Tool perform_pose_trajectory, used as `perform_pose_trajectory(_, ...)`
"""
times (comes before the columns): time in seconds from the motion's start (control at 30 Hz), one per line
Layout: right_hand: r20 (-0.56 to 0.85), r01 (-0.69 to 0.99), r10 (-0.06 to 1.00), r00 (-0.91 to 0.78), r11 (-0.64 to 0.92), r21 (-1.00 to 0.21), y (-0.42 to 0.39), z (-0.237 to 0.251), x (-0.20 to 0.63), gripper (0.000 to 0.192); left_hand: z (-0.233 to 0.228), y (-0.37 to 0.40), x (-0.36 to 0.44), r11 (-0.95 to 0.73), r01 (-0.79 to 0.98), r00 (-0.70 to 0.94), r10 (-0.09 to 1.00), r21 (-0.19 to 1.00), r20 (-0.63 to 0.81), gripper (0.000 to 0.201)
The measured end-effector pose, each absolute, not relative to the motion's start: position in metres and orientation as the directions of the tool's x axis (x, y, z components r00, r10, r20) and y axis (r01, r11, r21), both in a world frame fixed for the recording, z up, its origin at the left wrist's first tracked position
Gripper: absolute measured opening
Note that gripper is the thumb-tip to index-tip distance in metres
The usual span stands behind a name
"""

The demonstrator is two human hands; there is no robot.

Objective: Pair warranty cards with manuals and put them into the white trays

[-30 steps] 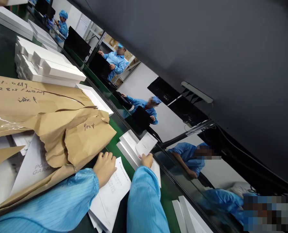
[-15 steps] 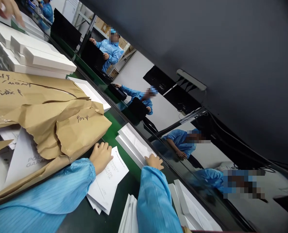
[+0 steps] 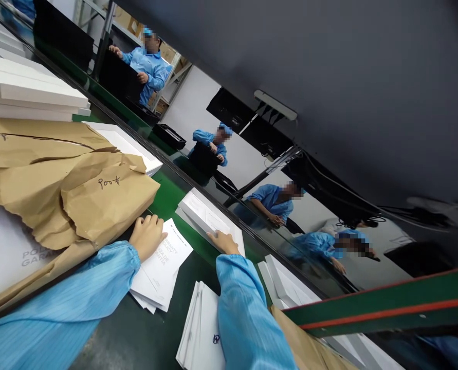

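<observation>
Left hand: it lies flat on a small pile of white leaflets, fingers loosely curled and resting on the top sheet; the grip closes on nothing, it only presses down.
Right hand: it reaches forward to the open white box and the fingers lie flat on the box's near edge; the grip is spread and holds nothing that I can see.
White leaflets: they sit on the dark tabletop, just under the left hand and beside the torn brown paper wrapping.
Open white box: it stands on the green belt, between the two hands and the line of co-workers in blue coats further back.
Second pile: more white sheets lie near the right sleeve, apart from the first pile.
Other boxes: a stack of white boxes is at the far left, and one more open white box is to the right on the belt.
Step in hand: I judge that the right hand is settling a paper insert into the box, while the left hand keeps the pile ready.
Next move: it seems to call for lifting only one sheet from the pile, so the left fingers must separate the top leaflet cleanly.
</observation>
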State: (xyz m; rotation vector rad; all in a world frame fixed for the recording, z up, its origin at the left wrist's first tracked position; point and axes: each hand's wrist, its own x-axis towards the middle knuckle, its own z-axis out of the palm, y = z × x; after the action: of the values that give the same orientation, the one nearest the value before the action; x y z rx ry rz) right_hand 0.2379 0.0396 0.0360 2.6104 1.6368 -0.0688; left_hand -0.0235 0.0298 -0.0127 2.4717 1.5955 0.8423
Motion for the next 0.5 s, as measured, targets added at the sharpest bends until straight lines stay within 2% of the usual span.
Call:
perform_pose_trajectory(0.13, -0.038, 0.953, 0.954, 0.298, -0.299, -0.053, 0.05, 0.032, 0.229, 0.043, -0.014, 0.03, -0.024, -0.459, 0.822, 0.309, 0.857, 0.337, 0.412, 0.024)
perform_pose_trajectory(0.37, -0.09, 0.901, 0.91, 0.404, -0.413, -0.131, 0.067, 0.026, 0.237, 0.054, -0.014, 0.028, -0.024, -0.453, 0.828, 0.307, 0.859, 0.33, 0.41, 0.025)
perform_pose_trajectory(0.5, -0.048, 0.892, 0.912, 0.407, -0.408, -0.193, 0.06, 0.028, 0.24, 0.053, -0.013, 0.03, -0.024, -0.452, 0.816, 0.308, 0.868, 0.36, 0.39, 0.024)
